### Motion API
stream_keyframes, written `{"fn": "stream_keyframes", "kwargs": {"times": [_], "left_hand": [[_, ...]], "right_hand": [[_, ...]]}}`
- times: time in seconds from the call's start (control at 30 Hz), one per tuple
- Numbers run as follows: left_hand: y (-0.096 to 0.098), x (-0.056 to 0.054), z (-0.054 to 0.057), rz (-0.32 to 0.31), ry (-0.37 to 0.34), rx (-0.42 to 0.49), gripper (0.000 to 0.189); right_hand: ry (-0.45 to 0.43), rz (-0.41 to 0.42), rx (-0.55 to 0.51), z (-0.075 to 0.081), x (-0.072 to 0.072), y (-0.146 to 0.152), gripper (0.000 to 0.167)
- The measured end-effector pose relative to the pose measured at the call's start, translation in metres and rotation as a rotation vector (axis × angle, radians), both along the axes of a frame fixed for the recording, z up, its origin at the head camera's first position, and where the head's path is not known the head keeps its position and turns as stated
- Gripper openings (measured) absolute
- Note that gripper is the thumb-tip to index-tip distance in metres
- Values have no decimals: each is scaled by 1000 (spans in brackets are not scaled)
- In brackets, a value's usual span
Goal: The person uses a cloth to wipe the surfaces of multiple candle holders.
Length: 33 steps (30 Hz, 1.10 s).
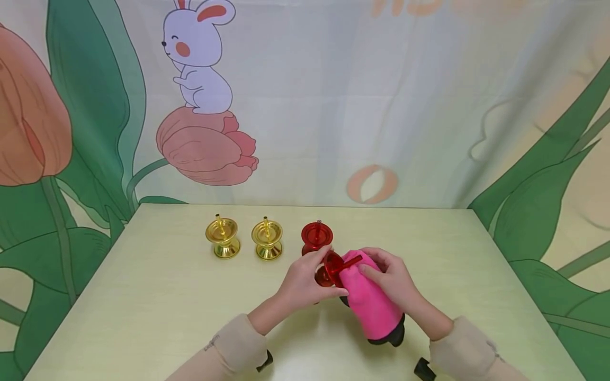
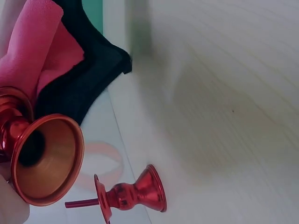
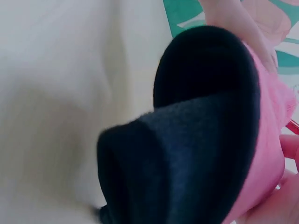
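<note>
A red metal candlestick (image 1: 333, 262) with a thin spike is held tilted by my left hand (image 1: 304, 278), fingers and thumb around it. The left wrist view shows its hollow, flared base (image 2: 60, 163). Against the dish and spike lies a soft pink cloth piece with black parts (image 1: 374, 307), gripped by my right hand (image 1: 393, 278). In the right wrist view the cloth's dark inner side and wide opening (image 3: 201, 144) face the camera; its exact kind is unclear. Behind the left hand, a second red candlestick (image 1: 317, 234) stands upright, partly covered.
Two gold candlesticks (image 1: 222, 236) (image 1: 267, 238) stand upright at the back left of the pale table (image 1: 157, 317). A printed curtain (image 1: 305, 106) hangs behind the table's far edge. Black straps or mounts (image 1: 424, 369) show below the sleeves.
</note>
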<state>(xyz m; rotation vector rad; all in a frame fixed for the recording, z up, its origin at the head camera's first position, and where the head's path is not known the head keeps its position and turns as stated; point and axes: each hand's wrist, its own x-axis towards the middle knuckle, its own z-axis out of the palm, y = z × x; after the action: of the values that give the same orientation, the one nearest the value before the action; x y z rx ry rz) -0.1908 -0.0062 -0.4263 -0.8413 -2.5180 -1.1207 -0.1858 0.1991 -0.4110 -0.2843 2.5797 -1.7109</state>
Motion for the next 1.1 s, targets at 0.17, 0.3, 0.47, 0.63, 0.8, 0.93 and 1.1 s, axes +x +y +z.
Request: {"fn": "stream_keyframes", "kwargs": {"times": [0.17, 0.3, 0.47, 0.63, 0.8, 0.93, 1.1], "left_hand": [[3, 1, 1, 0, 19, 34, 84], [2, 2, 3, 4, 1, 56, 87], [2, 4, 5, -14, -107, 148, 90], [3, 6, 5, -40, -149, 199, 83], [1, 6, 5, -83, -148, 170, 77], [-2, 6, 6, -128, -175, 167, 75], [-5, 5, 11, -191, -332, 197, 71]], "right_hand": [[-53, 66, -34, -3, 3, -6, 35], [-106, 125, -87, 0, 4, -7, 39], [-146, 192, -113, 6, 5, -9, 43], [-202, 160, -100, 7, 5, -12, 47], [-229, 111, -66, 6, 5, -15, 52], [-212, 123, -52, 7, 6, -15, 52], [-175, 196, -46, 10, 6, -11, 52]]}}
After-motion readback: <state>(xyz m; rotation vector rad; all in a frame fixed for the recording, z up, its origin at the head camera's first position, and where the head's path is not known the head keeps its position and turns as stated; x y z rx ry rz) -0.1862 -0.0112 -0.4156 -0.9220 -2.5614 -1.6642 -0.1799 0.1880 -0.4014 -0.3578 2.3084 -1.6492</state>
